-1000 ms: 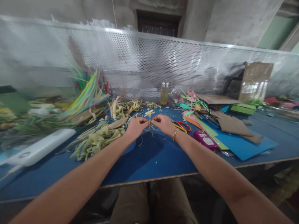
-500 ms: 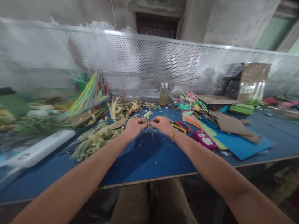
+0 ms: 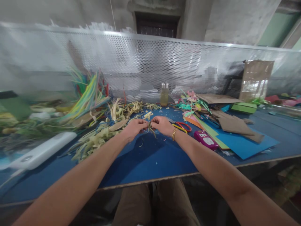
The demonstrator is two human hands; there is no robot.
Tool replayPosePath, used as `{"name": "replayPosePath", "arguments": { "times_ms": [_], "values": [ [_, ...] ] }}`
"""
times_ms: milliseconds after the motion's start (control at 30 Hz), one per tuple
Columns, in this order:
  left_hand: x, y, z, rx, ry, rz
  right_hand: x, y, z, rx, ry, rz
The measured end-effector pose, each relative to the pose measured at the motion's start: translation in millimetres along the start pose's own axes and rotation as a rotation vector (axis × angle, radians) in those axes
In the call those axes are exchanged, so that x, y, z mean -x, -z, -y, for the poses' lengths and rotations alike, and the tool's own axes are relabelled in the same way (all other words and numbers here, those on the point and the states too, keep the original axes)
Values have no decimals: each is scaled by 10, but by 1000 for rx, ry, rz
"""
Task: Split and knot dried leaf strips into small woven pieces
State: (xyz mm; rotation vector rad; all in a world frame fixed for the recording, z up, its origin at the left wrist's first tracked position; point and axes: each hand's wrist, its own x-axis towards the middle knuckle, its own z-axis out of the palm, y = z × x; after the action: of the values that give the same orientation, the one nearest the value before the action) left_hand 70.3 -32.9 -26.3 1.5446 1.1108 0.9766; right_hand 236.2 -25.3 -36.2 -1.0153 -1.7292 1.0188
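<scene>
Where the blue worktable (image 3: 145,163) begins at the left, 1 flat white device (image 3: 42,150) lies; behind it 1 sheaf of coloured strips (image 3: 90,94) fans upward, and a heap of pale leaf strips (image 3: 98,141) spreads toward the centre. Left hand (image 3: 134,128): fingers pinched closed on 1 end of a small bundle of thin leaf strands (image 3: 150,127), held just above mid-table. Right hand (image 3: 162,125): clenched on the other end, knuckles near the left's; gold bracelet (image 3: 174,134) at the wrist. Just beside it, scissors (image 3: 182,126) with red and yellow handles; beyond, 1 glass bottle (image 3: 164,94). Further right: pink case (image 3: 205,140), brown card (image 3: 232,124), blue paper sheet (image 3: 246,145).
</scene>
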Motion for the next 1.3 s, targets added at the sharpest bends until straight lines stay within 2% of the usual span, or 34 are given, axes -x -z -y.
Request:
{"name": "replayPosePath", "arguments": {
  "times_ms": [100, 167, 467, 567, 700, 900, 1133, 1300],
  "values": [
    [18, -7, -45, 131, 17, 59, 12, -36, 25, -306, -131, 40],
    [32, -12, -71, 213, 39, 89, 21, -41, 34, -421, -187, 69],
    [60, -8, -100, 408, 106, 209, 38, 26, 41, -593, -216, 162],
    [77, -9, -123, 419, 123, 199, 53, 24, 75, -578, -200, 160],
    [94, -26, -125, 453, 157, 172, 64, -15, 77, -435, -143, 81],
    [87, -19, -83, 204, 94, 72, 67, -39, 44, -287, -72, 52],
    [104, 29, -149, 219, 89, 116, 81, -15, 101, -382, -190, 95],
    [132, 36, -189, 256, 94, 167, 76, -18, 78, -402, -178, 127]
  ]
}}
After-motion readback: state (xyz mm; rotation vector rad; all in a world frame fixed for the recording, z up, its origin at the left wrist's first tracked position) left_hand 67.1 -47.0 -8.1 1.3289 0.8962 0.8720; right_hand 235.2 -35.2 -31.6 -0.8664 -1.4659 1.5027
